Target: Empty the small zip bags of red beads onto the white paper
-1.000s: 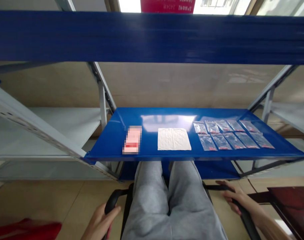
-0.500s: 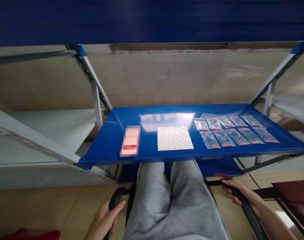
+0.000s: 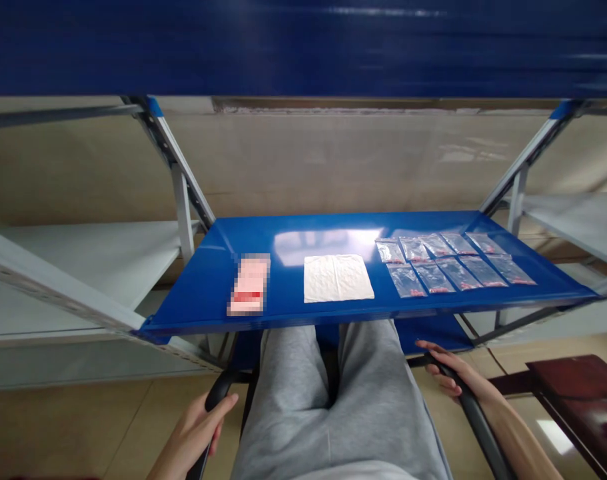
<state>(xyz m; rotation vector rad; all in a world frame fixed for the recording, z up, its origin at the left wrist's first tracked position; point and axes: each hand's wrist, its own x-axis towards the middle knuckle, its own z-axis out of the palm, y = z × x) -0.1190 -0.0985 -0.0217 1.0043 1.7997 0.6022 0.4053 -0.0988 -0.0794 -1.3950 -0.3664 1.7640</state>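
My left hand (image 3: 196, 423) is closed round the black left armrest (image 3: 218, 388) of the chair, thumb lying over it. On the other side, my right hand (image 3: 456, 375) grips the right armrest (image 3: 478, 421), its index finger reaching forward. Both hands are below the front edge of a blue shelf (image 3: 283, 310). On that shelf a folded white cloth (image 3: 338, 279) lies flat in the middle. To its left is a pink and red rectangular item (image 3: 249, 283), blurred by pixelation. Two rows of clear plastic bags (image 3: 440, 269) with small red pieces inside lie to the right.
A blue upper shelf (image 3: 303, 47) spans the top of the view. Slanted grey posts (image 3: 186, 167) frame the shelf at both sides. White shelves (image 3: 78, 267) stand at left and right. A dark red stool (image 3: 578, 383) is at the lower right.
The view has turned a little to the right, so the shelf and its things appear shifted left. Both hands stay on the armrests.
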